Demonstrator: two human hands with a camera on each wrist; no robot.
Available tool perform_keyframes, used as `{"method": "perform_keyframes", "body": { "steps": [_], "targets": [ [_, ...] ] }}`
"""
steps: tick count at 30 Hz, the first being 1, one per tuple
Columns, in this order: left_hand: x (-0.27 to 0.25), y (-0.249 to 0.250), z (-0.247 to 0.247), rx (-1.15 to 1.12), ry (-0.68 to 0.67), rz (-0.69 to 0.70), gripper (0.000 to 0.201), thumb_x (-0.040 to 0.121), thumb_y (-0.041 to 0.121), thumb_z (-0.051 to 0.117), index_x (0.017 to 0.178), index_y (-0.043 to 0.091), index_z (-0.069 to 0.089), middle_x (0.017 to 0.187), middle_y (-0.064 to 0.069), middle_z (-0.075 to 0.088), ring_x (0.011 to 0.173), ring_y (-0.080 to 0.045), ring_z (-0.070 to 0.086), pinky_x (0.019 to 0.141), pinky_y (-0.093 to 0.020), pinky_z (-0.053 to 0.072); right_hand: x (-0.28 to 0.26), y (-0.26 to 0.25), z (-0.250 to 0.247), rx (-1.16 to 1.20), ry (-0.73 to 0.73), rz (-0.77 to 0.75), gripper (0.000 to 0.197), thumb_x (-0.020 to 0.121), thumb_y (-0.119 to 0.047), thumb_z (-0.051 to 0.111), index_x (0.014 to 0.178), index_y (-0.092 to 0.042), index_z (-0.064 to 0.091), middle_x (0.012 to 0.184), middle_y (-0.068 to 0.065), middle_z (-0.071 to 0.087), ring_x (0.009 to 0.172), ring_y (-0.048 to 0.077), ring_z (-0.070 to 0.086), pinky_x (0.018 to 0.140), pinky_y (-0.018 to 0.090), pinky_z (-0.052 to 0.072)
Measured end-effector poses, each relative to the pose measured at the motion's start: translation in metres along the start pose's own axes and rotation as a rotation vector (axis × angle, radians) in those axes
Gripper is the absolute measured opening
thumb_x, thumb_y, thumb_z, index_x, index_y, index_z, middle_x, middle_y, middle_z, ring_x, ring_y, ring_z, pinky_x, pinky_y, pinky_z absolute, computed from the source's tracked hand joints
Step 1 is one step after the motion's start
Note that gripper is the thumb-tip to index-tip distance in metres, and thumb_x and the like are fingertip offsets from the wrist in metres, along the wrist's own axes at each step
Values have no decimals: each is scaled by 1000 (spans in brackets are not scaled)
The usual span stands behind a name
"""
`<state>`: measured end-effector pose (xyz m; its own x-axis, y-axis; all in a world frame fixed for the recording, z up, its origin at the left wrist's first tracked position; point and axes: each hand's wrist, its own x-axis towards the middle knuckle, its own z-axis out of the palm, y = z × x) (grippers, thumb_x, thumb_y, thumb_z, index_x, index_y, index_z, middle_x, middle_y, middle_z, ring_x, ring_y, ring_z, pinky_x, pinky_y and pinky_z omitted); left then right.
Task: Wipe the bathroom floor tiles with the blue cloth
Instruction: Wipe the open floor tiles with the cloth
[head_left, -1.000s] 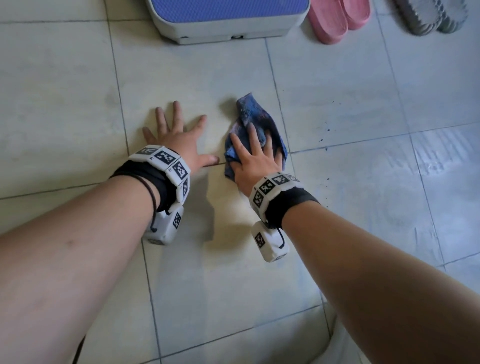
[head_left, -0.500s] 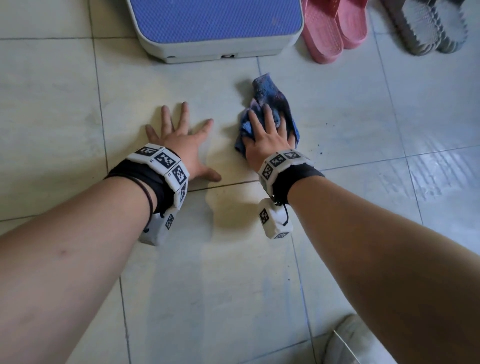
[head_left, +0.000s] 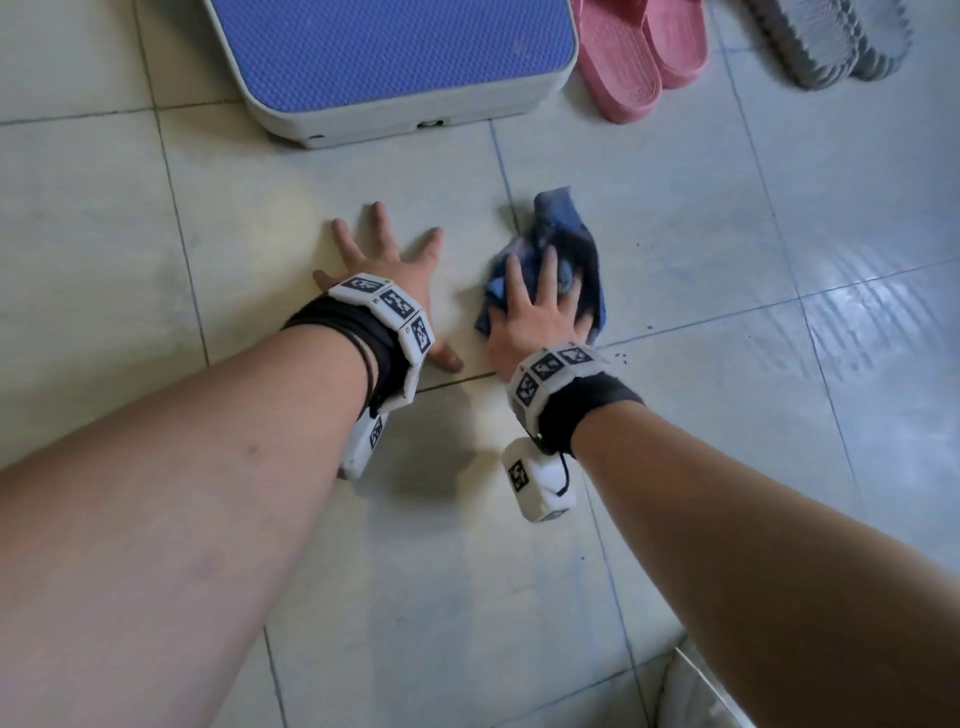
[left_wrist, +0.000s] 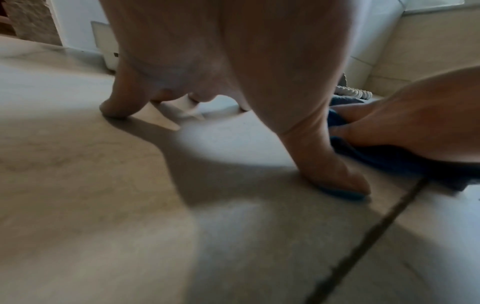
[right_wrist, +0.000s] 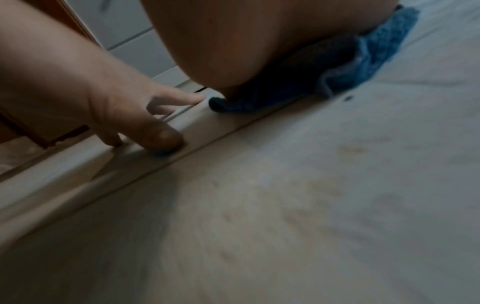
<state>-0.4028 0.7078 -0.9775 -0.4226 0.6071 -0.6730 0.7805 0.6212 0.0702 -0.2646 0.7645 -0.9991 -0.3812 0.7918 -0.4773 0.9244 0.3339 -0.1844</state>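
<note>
Home bathroom, pale floor tiles (head_left: 675, 218), pink slippers (head_left: 641, 52), blue-topped step (head_left: 395, 57), perhaps a scale

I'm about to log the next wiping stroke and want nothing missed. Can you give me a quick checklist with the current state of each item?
1. Right hand pressed flat on the blue cloth: ok.
2. Left hand braced on the floor tiles, fingers spread, clear of the cloth: ok.
3. Cloth lying flat: not ok, it is bunched with a peak sticking up past the fingertips.
4. Dark specks right of the cloth wiped: not ok, they lie on the tile.
5. Path ahead: not ok for a long stroke, the blue-topped platform and pink slippers lie ahead.
6. Cloth dampness: cannot tell.
</note>
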Motion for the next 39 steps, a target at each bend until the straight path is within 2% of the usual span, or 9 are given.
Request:
{"method": "perform_keyframes", "body": {
  "steps": [4, 9, 13, 18, 21, 26, 30, 33, 39],
  "targets": [
    [3, 0, 1, 8, -13, -12, 147, 47, 69, 87, 152, 45, -13, 158, -10, -34, 143, -52, -22, 111, -72, 19, 17, 6, -10, -30, -5, -49, 63, 98, -49, 35, 153, -43, 5, 163, -7, -15, 149, 30, -10, 117, 54, 3],
    [3, -2, 3, 12, -1, 8, 147, 48, 68, 87, 153, 44, -13, 158, -12, -33, 142, -53, -23, 113, -71, 16, 30, 56, -33, 25, 70, 119, 62, 100, -46, 36, 154, -38, 7, 164, -5, -9, 150, 30, -3, 117, 50, 8],
    [4, -2, 3, 14, 9, 6, 148, 46, 69, 87, 153, 44, -13, 159, -13, -32, 142, -54, -22, 112, -72, 17, 20, 49, -32, 39, 10, 171, 62, 101, -43, 36, 154, -38, 5, 163, -5, -14, 150, 31, -9, 118, 52, 6],
    [4, -2, 3, 7, 17, 1, 148, 46, 68, 88, 153, 45, -11, 159, -11, -32, 143, -52, -22, 112, -72, 18, 12, -1, -12, 56, -70, -19, 61, 101, -43, 35, 153, -42, 3, 161, -7, -22, 148, 30, -17, 118, 53, -2],
    [2, -1, 2, 19, 18, -2, 147, 48, 68, 87, 153, 44, -12, 159, -12, -32, 143, -52, -22, 113, -71, 18, 7, 7, -7, 28, -42, -38, 61, 101, -44, 34, 154, -41, 4, 162, -6, -17, 149, 29, -13, 118, 50, 0],
    [-1, -3, 0, 33, 16, 11, 144, 52, 68, 86, 154, 42, -12, 159, -15, -31, 142, -53, -23, 114, -70, 14, 7, 63, -27, 36, 8, 160, 64, 100, -42, 39, 154, -42, 5, 163, -8, -13, 150, 29, -7, 119, 51, 7],
    [-2, -3, -2, 25, 12, 8, 144, 51, 68, 86, 154, 44, -12, 159, -13, -32, 143, -52, -24, 113, -71, 15, 14, 46, -34, 86, -43, 239, 66, 98, -43, 42, 152, -46, 3, 162, -8, -19, 149, 32, -11, 118, 56, 5],
    [-2, -4, -2, 33, 18, 12, 145, 50, 69, 86, 154, 44, -12, 160, -12, -31, 143, -52, -23, 112, -73, 16, 6, 19, -16, 122, -69, 114, 61, 98, -48, 40, 148, -54, 6, 161, -12, -22, 148, 37, -10, 116, 58, 4],
    [-2, -3, -1, 73, 34, 1, 142, 54, 70, 84, 155, 42, -12, 160, -12, -30, 143, -53, -22, 115, -68, 5, -38, 17, 12, -3, -19, -88, 57, 102, -46, 32, 153, -43, 7, 163, -3, -17, 149, 32, -14, 119, 52, 1]
  ]
}}
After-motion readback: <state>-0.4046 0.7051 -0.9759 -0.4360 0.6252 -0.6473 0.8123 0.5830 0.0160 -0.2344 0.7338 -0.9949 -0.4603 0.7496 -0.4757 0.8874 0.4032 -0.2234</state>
